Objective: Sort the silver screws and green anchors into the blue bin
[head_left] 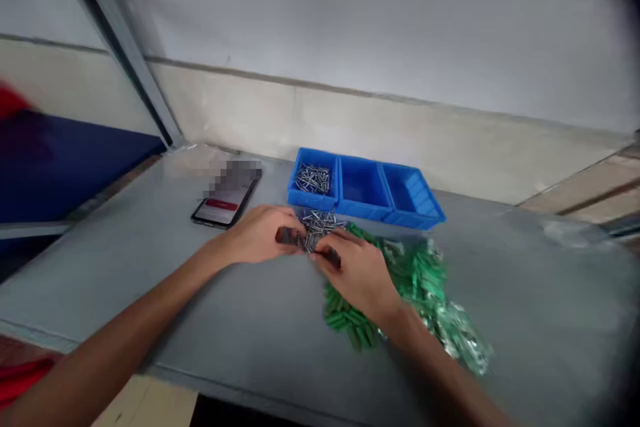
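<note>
A loose pile of silver screws (pixel 323 220) lies on the grey table, just in front of the blue divided bin (pixel 363 209). My left hand (pixel 263 233) reaches in from the left with its fingers curled and closed on screws at the pile's near edge. From the right, my right hand (pixel 357 270) meets it, thumb and fingers pinched together on screws; the exact number held is hidden. Under and beside my right hand spread green wall plugs (pixel 350 320), several loose and others in clear plastic bags (pixel 455 327).
More screws (pixel 313 179) fill the bin's left compartment; its other two compartments show bare blue bottoms. A phone (pixel 227 197) lies left of the bin, near clear plastic (pixel 193 160). A metal frame post (pixel 130 47) stands at the table's back left, before a pale wall.
</note>
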A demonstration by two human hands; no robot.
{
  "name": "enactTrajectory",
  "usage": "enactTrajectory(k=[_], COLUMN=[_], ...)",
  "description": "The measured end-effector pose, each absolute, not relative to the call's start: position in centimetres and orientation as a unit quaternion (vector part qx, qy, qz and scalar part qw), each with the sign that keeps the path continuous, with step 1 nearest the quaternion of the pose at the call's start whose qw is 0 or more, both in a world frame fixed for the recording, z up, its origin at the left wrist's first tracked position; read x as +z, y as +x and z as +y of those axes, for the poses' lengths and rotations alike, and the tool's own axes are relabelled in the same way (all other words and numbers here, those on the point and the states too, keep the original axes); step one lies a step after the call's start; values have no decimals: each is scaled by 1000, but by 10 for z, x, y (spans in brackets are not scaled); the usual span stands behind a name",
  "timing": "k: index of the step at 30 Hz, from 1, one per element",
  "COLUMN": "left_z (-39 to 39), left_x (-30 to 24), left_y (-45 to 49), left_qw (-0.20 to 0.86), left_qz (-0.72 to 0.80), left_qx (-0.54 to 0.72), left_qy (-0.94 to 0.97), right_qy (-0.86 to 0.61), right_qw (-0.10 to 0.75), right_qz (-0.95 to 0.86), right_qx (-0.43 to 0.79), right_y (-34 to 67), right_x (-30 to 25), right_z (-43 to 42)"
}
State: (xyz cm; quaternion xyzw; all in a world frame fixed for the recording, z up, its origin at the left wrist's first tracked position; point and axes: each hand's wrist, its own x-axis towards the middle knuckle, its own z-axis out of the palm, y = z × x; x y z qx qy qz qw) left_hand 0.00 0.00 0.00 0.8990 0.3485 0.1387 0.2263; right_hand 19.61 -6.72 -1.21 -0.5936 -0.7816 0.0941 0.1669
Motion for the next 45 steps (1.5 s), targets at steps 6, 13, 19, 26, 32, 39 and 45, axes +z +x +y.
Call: enactTrajectory(k=[6,13,19,26,32,39,45], left_z=[-2,-1,-2,-2,-3,-4,-6], left_x=[-2,-5,-5,-5,-3,-1,-2], left_y=[1,1,2,2,2,1,2], left_qw=[222,210,201,196,203,210,210], left_qz=[358,353,352,349,352,347,343], left_qx=[144,158,165,162,156,149,164], left_qy=[895,898,899,902,900,902,901], right_qy=[-587,-568,-557,-554,-570,-566,-550], right_qw=[156,179,169,160,156,196,252], right_qz=[-790,-798,-807,-812,-805,-800,-795], right_qx=[81,89,95,94,52,31,46], right_y=[196,200,200,198,194,195,196], right_x=[-13,-14,-12,-12,-12,-13,-12], right_z=[-67,-64,-65,-67,-70,-70,-70])
